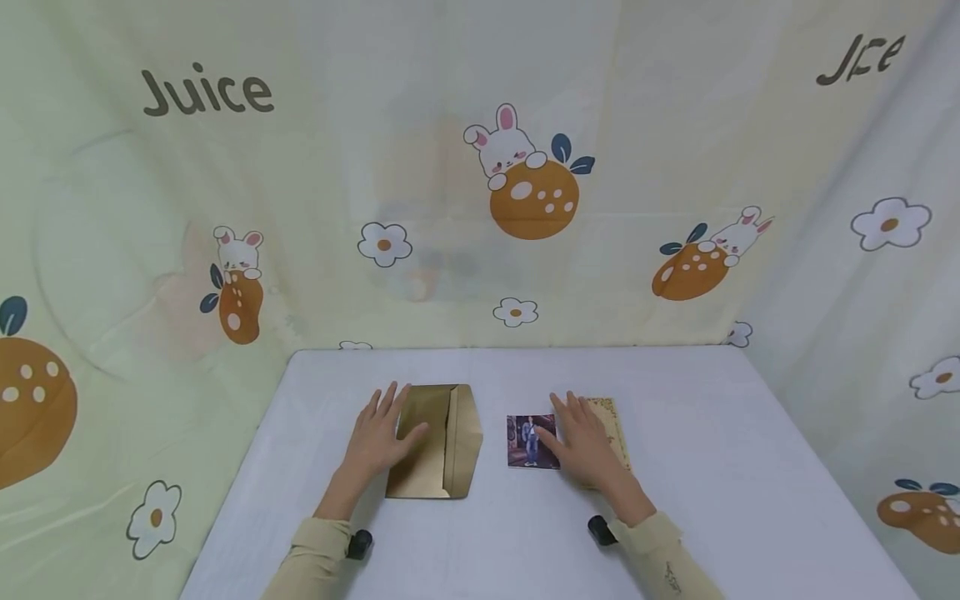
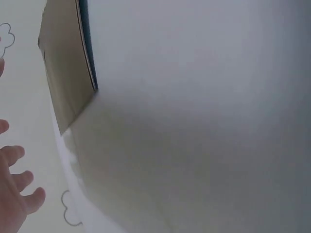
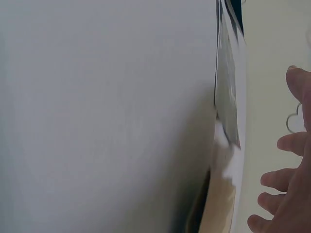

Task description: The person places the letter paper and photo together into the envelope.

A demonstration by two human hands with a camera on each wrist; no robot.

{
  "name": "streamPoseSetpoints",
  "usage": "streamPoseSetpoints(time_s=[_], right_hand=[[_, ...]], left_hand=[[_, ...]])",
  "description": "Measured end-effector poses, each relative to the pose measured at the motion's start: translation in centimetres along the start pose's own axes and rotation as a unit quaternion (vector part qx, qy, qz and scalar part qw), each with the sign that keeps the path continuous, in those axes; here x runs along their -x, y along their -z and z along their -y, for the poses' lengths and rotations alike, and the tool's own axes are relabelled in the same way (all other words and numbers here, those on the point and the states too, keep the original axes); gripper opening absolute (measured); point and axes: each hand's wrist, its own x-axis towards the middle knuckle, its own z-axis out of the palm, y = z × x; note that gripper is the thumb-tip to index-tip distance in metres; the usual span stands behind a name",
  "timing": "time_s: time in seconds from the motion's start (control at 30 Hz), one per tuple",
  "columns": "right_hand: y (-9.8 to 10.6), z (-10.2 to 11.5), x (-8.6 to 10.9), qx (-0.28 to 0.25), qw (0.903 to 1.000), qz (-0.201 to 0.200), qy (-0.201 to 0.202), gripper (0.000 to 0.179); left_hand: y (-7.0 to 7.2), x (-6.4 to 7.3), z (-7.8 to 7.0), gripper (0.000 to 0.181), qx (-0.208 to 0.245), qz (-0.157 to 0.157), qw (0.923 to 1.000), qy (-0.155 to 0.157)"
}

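Note:
A gold envelope (image 1: pixel 423 467) lies on the white table with its flap (image 1: pixel 466 442) folded out to the right. My left hand (image 1: pixel 378 437) is over its left side, fingers spread and straight, holding nothing. To the right lies a small square photo (image 1: pixel 519 446) of a standing figure in blue. Beside it is a cream card with a gold patterned border (image 1: pixel 604 408). My right hand (image 1: pixel 588 446) spreads over the card and hides much of it, its thumb overlapping the photo's right edge. Both wrist views show straight, separated fingers, the left hand (image 2: pixel 17 189) near the envelope (image 2: pixel 68 73).
A light curtain (image 1: pixel 420 167) printed with bunnies, oranges and flowers hangs behind the table (image 1: pixel 510 542) and along both sides. Dark wrist-worn devices show at the left cuff (image 1: pixel 322 533) and the right cuff (image 1: pixel 648 533).

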Motion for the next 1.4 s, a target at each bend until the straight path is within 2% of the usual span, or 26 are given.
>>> streamPoseSetpoints(time_s=[0.4,0.73,0.97,1.13,1.4], right_hand=[[-3.1,5.6,-2.4,-0.008,0.9987,0.041,0.029,0.078],[-5.7,9.7,-2.9,0.032,0.9907,0.075,0.109,0.070],[-6.6,10.2,-2.6,0.078,0.9834,0.089,0.137,0.064],[-6.3,10.4,-2.4,0.078,0.9824,0.095,0.140,0.063],[-6.5,10.4,-2.4,0.080,0.9823,0.099,0.137,0.064]], left_hand=[[-1.3,0.1,-1.4,0.084,0.011,-0.006,0.9996,-0.024],[-1.7,0.3,-2.4,0.077,-0.028,0.012,0.9986,-0.043],[-1.9,0.2,-3.1,0.073,-0.043,0.045,0.9944,-0.085],[-2.3,-0.2,-3.2,0.063,-0.063,0.055,0.9888,-0.123],[-1.8,-1.0,-3.0,0.056,-0.110,0.085,0.9813,-0.133]])
